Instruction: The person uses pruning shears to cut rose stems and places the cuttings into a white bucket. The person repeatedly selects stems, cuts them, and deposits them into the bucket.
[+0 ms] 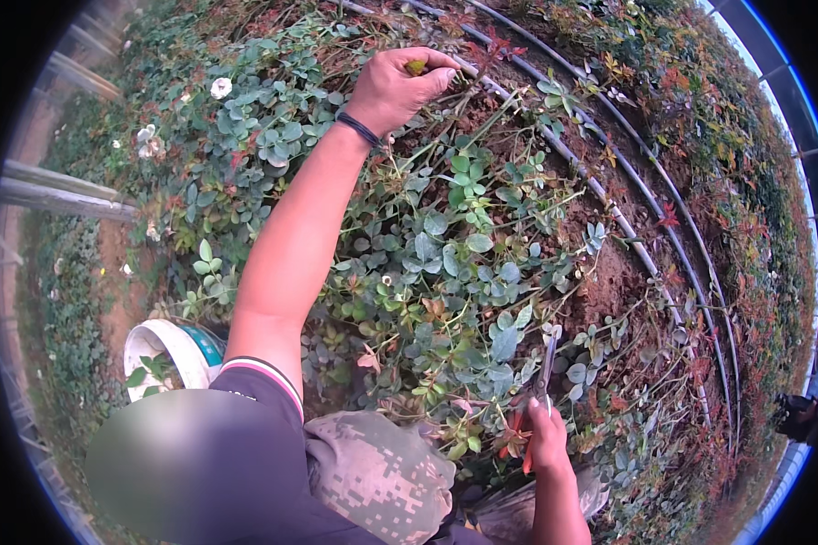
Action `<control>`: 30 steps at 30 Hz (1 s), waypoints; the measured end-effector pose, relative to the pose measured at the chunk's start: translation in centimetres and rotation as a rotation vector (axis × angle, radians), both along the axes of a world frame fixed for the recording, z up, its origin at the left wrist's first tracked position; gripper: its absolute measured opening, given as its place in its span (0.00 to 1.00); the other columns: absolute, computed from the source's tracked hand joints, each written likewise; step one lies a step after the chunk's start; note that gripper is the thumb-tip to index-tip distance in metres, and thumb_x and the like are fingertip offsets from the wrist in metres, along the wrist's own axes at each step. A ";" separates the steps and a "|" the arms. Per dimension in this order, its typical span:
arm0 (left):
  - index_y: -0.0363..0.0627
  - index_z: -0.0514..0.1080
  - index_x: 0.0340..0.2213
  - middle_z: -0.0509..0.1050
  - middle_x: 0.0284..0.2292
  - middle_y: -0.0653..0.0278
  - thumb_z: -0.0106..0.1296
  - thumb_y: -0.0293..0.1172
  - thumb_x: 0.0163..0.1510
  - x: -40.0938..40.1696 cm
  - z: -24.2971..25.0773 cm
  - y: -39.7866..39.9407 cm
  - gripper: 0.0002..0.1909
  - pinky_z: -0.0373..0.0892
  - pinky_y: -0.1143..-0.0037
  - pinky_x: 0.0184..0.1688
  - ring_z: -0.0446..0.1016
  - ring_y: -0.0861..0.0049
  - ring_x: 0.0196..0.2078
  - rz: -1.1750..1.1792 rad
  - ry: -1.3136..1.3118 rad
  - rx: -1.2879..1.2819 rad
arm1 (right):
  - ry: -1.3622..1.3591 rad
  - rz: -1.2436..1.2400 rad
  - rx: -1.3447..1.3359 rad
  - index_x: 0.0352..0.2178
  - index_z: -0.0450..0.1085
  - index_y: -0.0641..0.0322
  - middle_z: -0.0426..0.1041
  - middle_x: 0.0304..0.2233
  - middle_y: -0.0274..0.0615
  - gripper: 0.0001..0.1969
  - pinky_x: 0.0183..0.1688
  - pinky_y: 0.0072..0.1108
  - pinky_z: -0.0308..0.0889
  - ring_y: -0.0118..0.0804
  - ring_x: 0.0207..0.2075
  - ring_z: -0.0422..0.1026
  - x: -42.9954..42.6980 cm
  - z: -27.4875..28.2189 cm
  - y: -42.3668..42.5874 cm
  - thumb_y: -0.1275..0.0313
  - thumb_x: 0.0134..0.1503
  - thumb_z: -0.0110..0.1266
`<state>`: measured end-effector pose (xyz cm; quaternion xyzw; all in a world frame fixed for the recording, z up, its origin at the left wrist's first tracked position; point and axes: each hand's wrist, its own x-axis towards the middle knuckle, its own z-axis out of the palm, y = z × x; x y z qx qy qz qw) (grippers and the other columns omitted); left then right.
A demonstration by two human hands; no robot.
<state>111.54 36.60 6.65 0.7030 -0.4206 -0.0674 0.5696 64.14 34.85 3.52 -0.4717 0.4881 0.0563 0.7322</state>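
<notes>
My left hand [403,87] is stretched forward over the rose bushes, its thumb and forefinger pinched together. A small yellow-green leaf [416,67] shows inside the curled fingers; whether a stem is held with it is hidden. A dark band circles that wrist. Nearer my body, my right hand [549,436] grips pruning shears [547,368] with orange-red handles. Their slim blades point away from me among the leaves, and I cannot tell whether they are parted. Low rose foliage [443,252] fills the space between both hands.
Several irrigation pipes [613,211] curve along the soil on the right. A white bucket [151,334] holding cut leaves stands at left, near wooden posts [61,191]. White blooms [221,88] dot the far bushes. My camouflage-clad knee [382,470] presses close to the plants.
</notes>
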 end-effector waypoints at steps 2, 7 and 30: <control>0.47 0.76 0.32 0.77 0.27 0.65 0.55 0.35 0.48 1.6 -1.0 -1.0 0.09 0.71 0.76 0.33 0.75 0.77 0.32 0.020 -0.454 0.347 | -0.003 0.014 -0.013 0.33 0.66 0.65 0.68 0.19 0.36 0.17 0.24 0.18 0.60 0.26 0.19 0.65 0.7 0.2 0.3 0.60 0.59 0.41; 0.46 0.73 0.29 0.76 0.31 0.59 0.45 0.32 0.49 1.0 -5.4 -3.2 0.08 0.72 0.66 0.36 0.75 0.63 0.35 0.042 -0.910 1.059 | -0.001 0.042 0.018 0.34 0.66 0.66 0.68 0.20 0.37 0.16 0.24 0.19 0.62 0.28 0.21 0.67 0.9 0.4 0.4 0.61 0.59 0.40; 0.41 0.74 0.26 0.73 0.16 0.66 0.53 0.44 0.51 -1.3 -9.6 6.9 0.17 0.67 0.81 0.25 0.72 0.84 0.21 0.428 0.043 0.232 | -0.021 -0.020 0.004 0.24 0.63 0.61 0.66 0.18 0.36 0.15 0.22 0.21 0.62 0.29 0.19 0.66 -1.7 -2.4 1.2 0.61 0.58 0.40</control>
